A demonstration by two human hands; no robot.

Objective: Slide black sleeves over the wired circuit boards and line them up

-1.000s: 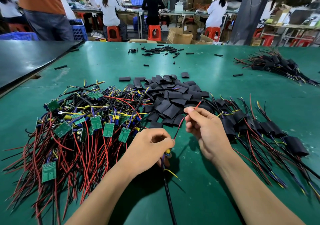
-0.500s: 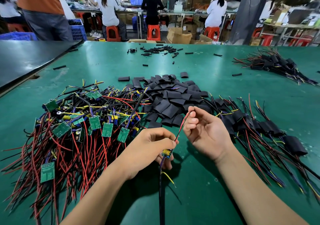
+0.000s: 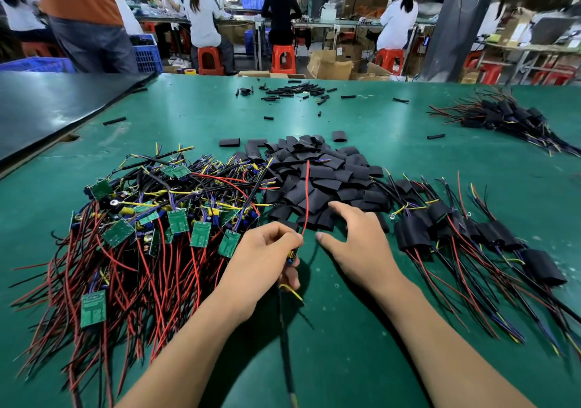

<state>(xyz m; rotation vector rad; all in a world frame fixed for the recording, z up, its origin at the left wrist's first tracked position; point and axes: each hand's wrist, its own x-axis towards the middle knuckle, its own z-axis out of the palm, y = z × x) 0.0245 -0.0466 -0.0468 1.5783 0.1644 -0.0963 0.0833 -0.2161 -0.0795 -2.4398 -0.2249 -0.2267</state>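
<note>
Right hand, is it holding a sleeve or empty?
Empty: the right hand is spread open at the black sleeve pile, with nothing pinched between its fingers.

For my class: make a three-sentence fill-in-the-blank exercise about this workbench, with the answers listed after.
The wire pinched by the left hand is ___.
The loose sleeves beyond the open right hand are ___.
The bare boards lie to the ___ of both hands.
Answers: red, black, left.
</note>
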